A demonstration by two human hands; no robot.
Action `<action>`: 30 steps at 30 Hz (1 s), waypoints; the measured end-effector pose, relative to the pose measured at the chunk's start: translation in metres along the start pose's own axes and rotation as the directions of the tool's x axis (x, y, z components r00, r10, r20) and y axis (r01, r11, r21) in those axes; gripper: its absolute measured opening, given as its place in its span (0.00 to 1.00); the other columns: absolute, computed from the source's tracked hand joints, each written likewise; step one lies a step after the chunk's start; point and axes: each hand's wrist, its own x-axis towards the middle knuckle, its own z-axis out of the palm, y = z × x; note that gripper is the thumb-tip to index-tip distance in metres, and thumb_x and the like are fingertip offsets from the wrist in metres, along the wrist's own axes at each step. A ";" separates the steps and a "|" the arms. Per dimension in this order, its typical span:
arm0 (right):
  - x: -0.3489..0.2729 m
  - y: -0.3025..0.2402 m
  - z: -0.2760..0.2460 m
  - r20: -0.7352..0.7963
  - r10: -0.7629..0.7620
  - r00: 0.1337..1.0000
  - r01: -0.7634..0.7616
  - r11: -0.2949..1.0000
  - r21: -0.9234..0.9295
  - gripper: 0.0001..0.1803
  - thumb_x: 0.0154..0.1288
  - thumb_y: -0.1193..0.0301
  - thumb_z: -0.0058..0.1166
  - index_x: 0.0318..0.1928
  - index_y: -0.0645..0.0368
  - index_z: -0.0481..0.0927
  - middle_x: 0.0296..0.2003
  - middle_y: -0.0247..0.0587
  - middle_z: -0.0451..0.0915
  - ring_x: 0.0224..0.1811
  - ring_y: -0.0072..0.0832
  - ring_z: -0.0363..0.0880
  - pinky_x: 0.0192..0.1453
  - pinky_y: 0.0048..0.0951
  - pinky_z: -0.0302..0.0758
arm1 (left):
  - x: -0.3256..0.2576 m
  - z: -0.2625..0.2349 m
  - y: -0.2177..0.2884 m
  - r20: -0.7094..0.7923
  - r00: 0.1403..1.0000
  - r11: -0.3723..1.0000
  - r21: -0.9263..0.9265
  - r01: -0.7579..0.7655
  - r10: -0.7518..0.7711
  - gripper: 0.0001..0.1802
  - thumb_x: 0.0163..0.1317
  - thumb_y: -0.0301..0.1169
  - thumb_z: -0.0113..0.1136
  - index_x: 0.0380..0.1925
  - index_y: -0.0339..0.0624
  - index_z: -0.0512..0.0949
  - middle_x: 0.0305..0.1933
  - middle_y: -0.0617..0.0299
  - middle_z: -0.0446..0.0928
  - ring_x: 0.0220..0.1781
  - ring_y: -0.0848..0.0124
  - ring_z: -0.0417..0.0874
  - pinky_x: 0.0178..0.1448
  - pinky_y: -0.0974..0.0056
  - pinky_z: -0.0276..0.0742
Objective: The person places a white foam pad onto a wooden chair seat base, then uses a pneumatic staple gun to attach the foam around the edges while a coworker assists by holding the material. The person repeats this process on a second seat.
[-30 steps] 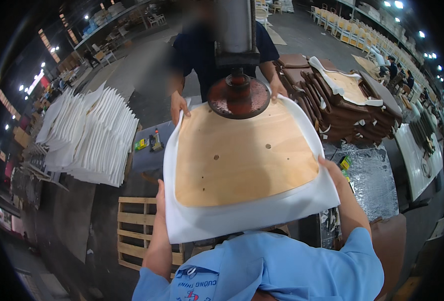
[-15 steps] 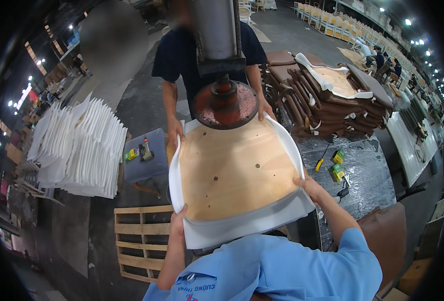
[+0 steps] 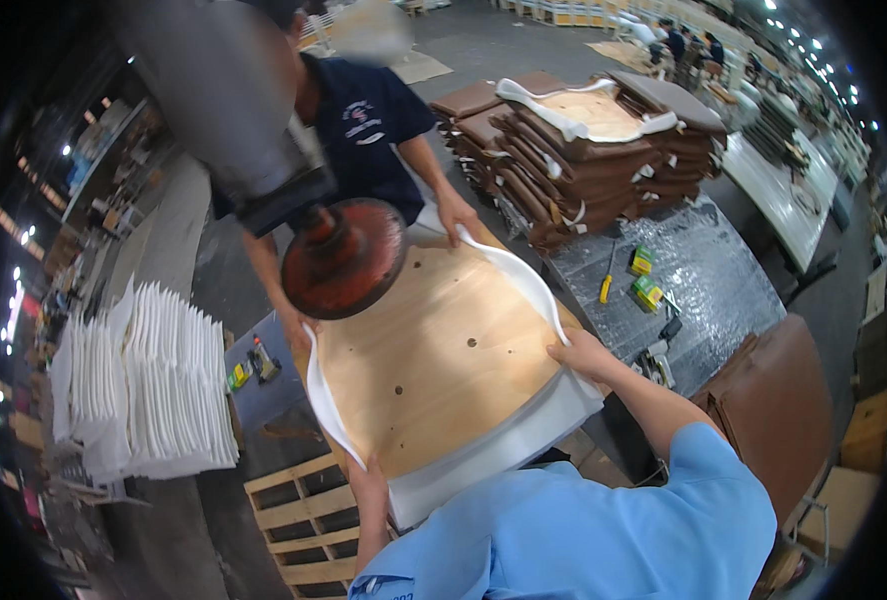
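A curved plywood seat panel (image 3: 438, 360) lies over white foam padding (image 3: 503, 450), whose edges curl up round the sides. My right hand (image 3: 583, 357) grips the right edge of foam and panel, thumb on top. At the near left corner my left hand (image 3: 368, 488) holds the foam edge; its fingers are partly hidden below. A co-worker across from me holds the far edge with both hands, one at the far right (image 3: 455, 213), the other at the far left (image 3: 295, 325). Above the panel's far left part hangs a round red press disc (image 3: 343, 260), hiding some of it.
Brown padded seats (image 3: 583, 170) are stacked at the far right. White foam sheets (image 3: 153, 390) stand piled at left. A wrapped table (image 3: 703, 290) at right carries a yellow-handled screwdriver (image 3: 605, 285) and small boxes (image 3: 645, 290). A wooden pallet (image 3: 308, 520) sits low at left.
My view has turned, so surroundings shift in the picture. The foam's side edges now fold up higher against the panel. All four hands still hold on, and the co-worker leans further left.
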 end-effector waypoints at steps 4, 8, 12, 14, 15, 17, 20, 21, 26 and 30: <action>-0.008 -0.013 -0.006 -0.053 0.073 0.996 -0.078 0.993 -0.084 0.30 0.71 0.54 0.64 0.62 0.66 0.81 0.55 0.60 0.86 0.59 0.50 0.86 0.64 0.45 0.78 | -0.004 0.003 0.011 0.048 0.996 0.953 0.298 0.060 -0.078 0.33 0.77 0.33 0.54 0.75 0.24 0.63 0.68 0.28 0.75 0.71 0.38 0.76 0.74 0.46 0.71; -0.006 -0.015 -0.006 -0.071 0.061 0.996 -0.069 0.992 -0.106 0.31 0.70 0.54 0.66 0.61 0.67 0.79 0.56 0.65 0.85 0.61 0.53 0.85 0.66 0.47 0.78 | -0.012 0.004 0.009 0.036 0.998 0.853 0.519 -0.056 0.043 0.35 0.77 0.38 0.53 0.72 0.19 0.65 0.64 0.25 0.77 0.68 0.33 0.78 0.71 0.43 0.72; 0.003 -0.008 0.001 -0.082 0.014 0.997 -0.023 0.993 -0.112 0.33 0.68 0.57 0.67 0.63 0.69 0.77 0.57 0.64 0.85 0.62 0.51 0.84 0.67 0.46 0.77 | -0.026 -0.002 0.010 0.144 0.986 0.793 0.588 -0.158 0.089 0.35 0.76 0.36 0.53 0.72 0.16 0.63 0.73 0.23 0.67 0.73 0.33 0.72 0.77 0.44 0.69; 0.001 -0.011 -0.001 -0.016 -0.030 0.999 0.029 0.997 -0.065 0.35 0.66 0.58 0.69 0.65 0.70 0.77 0.58 0.63 0.85 0.62 0.49 0.84 0.66 0.43 0.78 | -0.037 0.001 0.012 0.108 0.994 0.786 0.613 -0.079 0.016 0.34 0.76 0.35 0.53 0.72 0.17 0.63 0.78 0.23 0.61 0.75 0.32 0.70 0.79 0.44 0.67; 0.003 0.001 -0.004 -0.078 -0.032 0.996 0.029 0.999 -0.040 0.31 0.65 0.60 0.69 0.61 0.69 0.79 0.55 0.60 0.86 0.59 0.44 0.86 0.63 0.41 0.79 | -0.038 0.014 0.020 0.059 0.998 0.803 0.596 -0.006 -0.037 0.33 0.77 0.35 0.52 0.73 0.19 0.63 0.80 0.24 0.58 0.75 0.33 0.70 0.79 0.44 0.67; -0.001 0.005 -0.005 -0.112 -0.079 0.991 0.071 0.994 -0.078 0.24 0.65 0.63 0.69 0.53 0.68 0.80 0.47 0.54 0.86 0.50 0.38 0.84 0.56 0.40 0.79 | -0.047 0.015 0.039 0.080 0.994 0.833 0.553 0.020 -0.076 0.34 0.78 0.37 0.53 0.73 0.19 0.62 0.80 0.25 0.59 0.77 0.33 0.68 0.79 0.44 0.68; -0.001 0.002 0.007 -0.006 -0.082 0.997 0.082 0.996 -0.047 0.21 0.67 0.66 0.67 0.53 0.68 0.79 0.46 0.51 0.86 0.50 0.35 0.84 0.56 0.37 0.79 | -0.061 -0.002 0.002 -0.062 0.982 0.837 0.535 -0.116 0.176 0.32 0.80 0.42 0.50 0.71 0.25 0.69 0.72 0.25 0.70 0.71 0.34 0.75 0.73 0.42 0.74; 0.002 0.012 0.002 -0.019 -0.080 0.997 0.079 0.996 -0.027 0.21 0.67 0.66 0.67 0.53 0.68 0.79 0.47 0.52 0.86 0.49 0.37 0.85 0.56 0.39 0.80 | -0.052 -0.004 0.008 -0.058 0.998 0.899 0.439 0.006 0.022 0.29 0.81 0.45 0.49 0.67 0.30 0.74 0.64 0.27 0.76 0.66 0.35 0.79 0.68 0.41 0.76; 0.010 0.018 0.001 0.033 -0.103 0.994 0.100 0.991 0.086 0.21 0.70 0.69 0.67 0.56 0.68 0.77 0.48 0.47 0.86 0.49 0.30 0.84 0.53 0.34 0.81 | -0.028 -0.049 -0.032 -0.367 0.917 0.965 0.140 0.223 -0.158 0.22 0.77 0.46 0.61 0.53 0.37 0.85 0.47 0.41 0.88 0.47 0.48 0.91 0.53 0.51 0.83; 0.013 0.030 0.000 -0.062 -0.115 0.991 0.113 0.993 -0.041 0.26 0.66 0.64 0.70 0.57 0.67 0.79 0.49 0.49 0.87 0.51 0.34 0.86 0.56 0.37 0.80 | -0.024 -0.056 -0.054 0.213 0.835 0.682 -0.493 0.540 -0.508 0.37 0.69 0.45 0.72 0.65 0.24 0.73 0.55 0.49 0.84 0.53 0.64 0.87 0.54 0.58 0.86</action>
